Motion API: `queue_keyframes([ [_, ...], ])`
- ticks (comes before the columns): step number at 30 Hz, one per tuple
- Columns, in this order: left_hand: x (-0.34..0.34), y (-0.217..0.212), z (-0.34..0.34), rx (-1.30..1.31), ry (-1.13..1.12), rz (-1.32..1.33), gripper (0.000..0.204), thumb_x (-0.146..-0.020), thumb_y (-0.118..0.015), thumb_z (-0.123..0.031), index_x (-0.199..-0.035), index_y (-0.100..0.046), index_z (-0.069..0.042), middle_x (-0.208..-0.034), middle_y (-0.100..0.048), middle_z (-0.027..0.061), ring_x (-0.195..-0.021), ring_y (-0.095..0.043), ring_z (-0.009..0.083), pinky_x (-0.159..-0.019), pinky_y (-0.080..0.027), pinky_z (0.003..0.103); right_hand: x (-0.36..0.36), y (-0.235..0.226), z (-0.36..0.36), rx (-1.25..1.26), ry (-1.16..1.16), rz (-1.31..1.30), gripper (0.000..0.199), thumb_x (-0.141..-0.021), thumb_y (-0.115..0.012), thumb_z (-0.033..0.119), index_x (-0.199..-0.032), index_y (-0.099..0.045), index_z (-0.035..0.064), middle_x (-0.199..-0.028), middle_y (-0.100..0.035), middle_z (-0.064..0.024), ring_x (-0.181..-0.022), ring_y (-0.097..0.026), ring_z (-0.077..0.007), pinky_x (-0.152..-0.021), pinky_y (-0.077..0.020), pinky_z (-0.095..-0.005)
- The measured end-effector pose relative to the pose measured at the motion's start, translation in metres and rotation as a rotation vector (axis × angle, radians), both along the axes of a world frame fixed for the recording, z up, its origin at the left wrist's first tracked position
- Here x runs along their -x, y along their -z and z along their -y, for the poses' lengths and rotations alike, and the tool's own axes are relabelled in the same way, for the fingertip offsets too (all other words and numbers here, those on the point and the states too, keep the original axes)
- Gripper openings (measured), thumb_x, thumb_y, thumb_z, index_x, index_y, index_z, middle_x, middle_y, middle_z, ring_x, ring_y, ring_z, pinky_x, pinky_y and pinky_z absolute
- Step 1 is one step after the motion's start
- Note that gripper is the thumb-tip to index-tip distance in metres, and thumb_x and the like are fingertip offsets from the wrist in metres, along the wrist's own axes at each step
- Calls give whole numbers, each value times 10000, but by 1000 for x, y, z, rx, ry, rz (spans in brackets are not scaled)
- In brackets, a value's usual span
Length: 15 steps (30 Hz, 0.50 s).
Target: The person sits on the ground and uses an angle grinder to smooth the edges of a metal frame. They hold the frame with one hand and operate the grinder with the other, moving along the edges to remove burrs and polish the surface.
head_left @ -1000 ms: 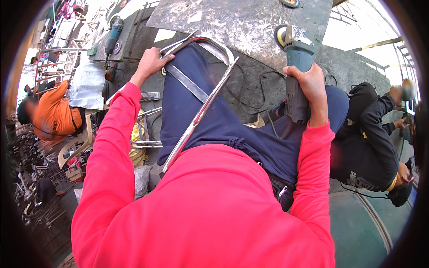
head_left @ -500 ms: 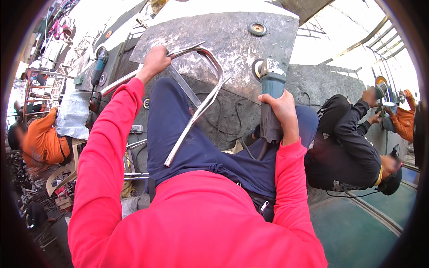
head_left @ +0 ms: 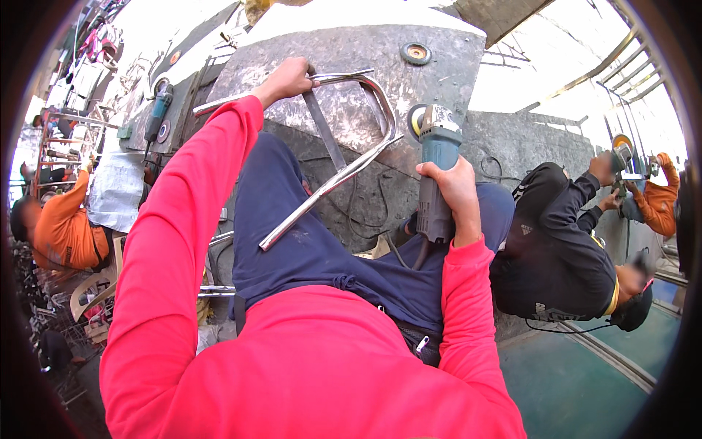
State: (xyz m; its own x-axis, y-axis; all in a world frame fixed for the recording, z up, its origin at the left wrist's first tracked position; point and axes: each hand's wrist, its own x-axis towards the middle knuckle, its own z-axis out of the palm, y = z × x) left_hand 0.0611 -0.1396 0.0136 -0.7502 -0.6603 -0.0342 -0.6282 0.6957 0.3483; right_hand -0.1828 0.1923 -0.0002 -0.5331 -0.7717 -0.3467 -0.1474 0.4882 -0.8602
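Note:
My left hand (head_left: pixel 294 77) is closed around a bent, shiny metal tube frame (head_left: pixel 322 194) with a flat crossbar, near its far side. The frame's near tube end hangs over my dark-blue trousers, and its rounded corner lies close to the grinder's disc, with a small gap. In my right hand (head_left: pixel 456 186) is a teal-and-grey angle grinder (head_left: pixel 440 151), gripped around its body and pointing away from me. Its round disc (head_left: pixel 416 121) faces left toward the frame. Whether the disc spins, I cannot tell.
Ahead lies a scuffed metal sheet (head_left: pixel 256 62) with a loose round wheel (head_left: pixel 416 54) on it. A second grinder (head_left: pixel 159 110) rests at the left. Close on my right, a person in black (head_left: pixel 559 252) holds another grinder. Someone in orange (head_left: pixel 69 230) sits at the left. Cable loops across the floor.
My left hand has moved right and slightly away from me with the tube frame, bringing its rounded corner nearer to the disc. The grinder has shifted a little left.

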Motion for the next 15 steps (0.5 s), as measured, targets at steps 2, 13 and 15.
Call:
queue_keyframes([
  [2,-3,9,6,-47,-34,64,351,-824,-768,-298,-936,-781,35,-826,-711,281,-821,-723,421,-784,-561,458,-1,1,3,-5,-19,-17,499,-680,-870,277,-1020,-707,-50,-893,-748,-140,-785,-716,-224,-746,-558,-359],
  [13,-35,79,-5,-130,-310,123,393,-873,-715,-381,-990,-786,-12,-838,-732,242,-844,-739,378,-802,-558,445,-4,-5,3,-18,-20,-40,511,-691,-868,269,-1044,-702,-62,-916,-752,-152,-800,-719,-229,-760,-561,-358],
  [15,-42,78,-16,-41,-318,39,416,-876,-721,-394,-1057,-784,-24,-883,-745,237,-884,-742,386,-834,-564,436,-5,-5,2,-2,-6,-23,498,-697,-866,253,-1043,-699,-63,-911,-749,-144,-792,-711,-214,-751,-557,-349],
])
